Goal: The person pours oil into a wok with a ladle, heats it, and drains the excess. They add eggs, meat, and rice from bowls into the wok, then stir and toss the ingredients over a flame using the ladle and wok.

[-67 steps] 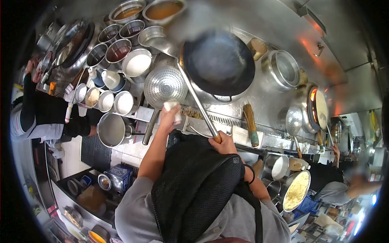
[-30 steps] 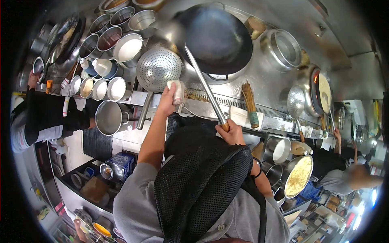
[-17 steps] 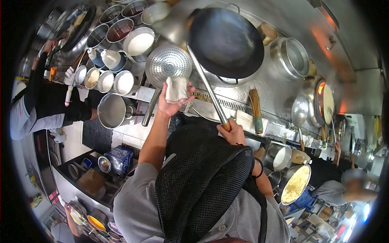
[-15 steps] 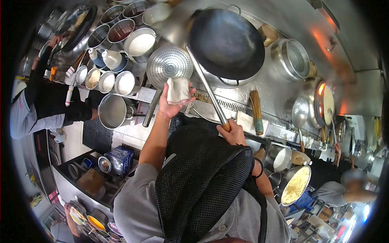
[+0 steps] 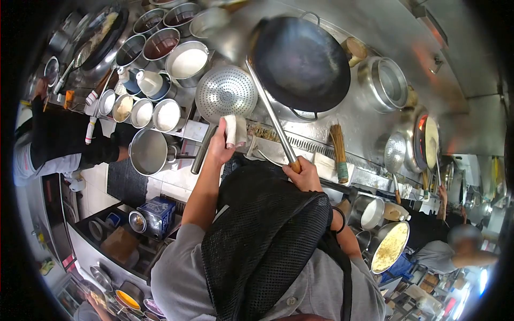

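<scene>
My left hand [image 5: 218, 147] is closed on a folded white cloth [image 5: 239, 130], which hangs over its fingers. Just above it, a round perforated strainer [image 5: 226, 93] rests on the counter, its dark handle pointing down beside my wrist. With my right hand [image 5: 303, 175] I grip the wooden end of a long-handled metal wok tool [image 5: 273, 115]. Its shaft slants up to the left edge of a large black wok [image 5: 300, 64], and its head is blurred. A bamboo brush [image 5: 338, 152] lies right of my right hand.
Seasoning bowls [image 5: 167, 115] and pots stand at the left. Below them is a steel pot [image 5: 149, 152]. Stacked metal bowls [image 5: 388, 84] and another strainer [image 5: 395, 152] are at the right, near a lit burner. Co-workers [image 5: 436, 251] stand on both sides.
My left hand has turned from palm-up, with the cloth spread on it, to sideways with fingers closed round the cloth, slightly lower. My right hand has hardly moved.
</scene>
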`<action>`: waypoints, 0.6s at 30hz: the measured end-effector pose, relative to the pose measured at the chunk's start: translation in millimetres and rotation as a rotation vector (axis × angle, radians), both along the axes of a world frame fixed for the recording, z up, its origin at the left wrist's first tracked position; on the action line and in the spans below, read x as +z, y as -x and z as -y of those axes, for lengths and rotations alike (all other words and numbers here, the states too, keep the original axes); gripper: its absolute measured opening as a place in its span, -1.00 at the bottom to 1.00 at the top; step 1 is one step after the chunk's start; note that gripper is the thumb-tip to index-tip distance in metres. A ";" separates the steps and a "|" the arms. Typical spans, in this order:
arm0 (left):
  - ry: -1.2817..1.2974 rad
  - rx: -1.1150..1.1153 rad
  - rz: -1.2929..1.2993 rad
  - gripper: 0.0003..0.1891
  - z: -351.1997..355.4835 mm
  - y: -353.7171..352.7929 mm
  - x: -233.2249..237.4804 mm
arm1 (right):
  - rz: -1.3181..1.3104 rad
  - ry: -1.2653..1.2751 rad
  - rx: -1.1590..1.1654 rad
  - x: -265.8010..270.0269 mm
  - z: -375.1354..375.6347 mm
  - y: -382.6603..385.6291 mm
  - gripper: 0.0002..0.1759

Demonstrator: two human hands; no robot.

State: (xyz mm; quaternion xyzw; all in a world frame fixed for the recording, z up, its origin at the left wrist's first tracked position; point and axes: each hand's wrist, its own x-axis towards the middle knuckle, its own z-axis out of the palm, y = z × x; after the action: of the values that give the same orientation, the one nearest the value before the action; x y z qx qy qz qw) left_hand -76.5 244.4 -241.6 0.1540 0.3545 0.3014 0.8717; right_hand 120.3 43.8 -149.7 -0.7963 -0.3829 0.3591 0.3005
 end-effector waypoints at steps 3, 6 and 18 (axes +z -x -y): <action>-0.019 -0.021 -0.002 -0.44 -1.1 -1.7 -8.0 | 0.015 -0.016 -0.002 1.2 -1.9 4.3 -0.59; -0.027 -0.060 -0.018 -0.44 -2.3 -4.3 -12.9 | 0.030 -0.016 -0.004 2.7 -2.6 6.9 -0.59; 0.119 -0.213 0.126 -0.37 -7.5 -36.8 -19.3 | 0.042 0.035 -0.122 -2.0 -1.8 30.9 -0.59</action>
State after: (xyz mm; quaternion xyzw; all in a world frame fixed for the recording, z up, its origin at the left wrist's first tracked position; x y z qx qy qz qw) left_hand -39.7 251.9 -260.9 0.1195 0.2979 0.1946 0.9269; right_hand 89.3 45.6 -151.7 -0.8306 -0.3336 0.3301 0.2997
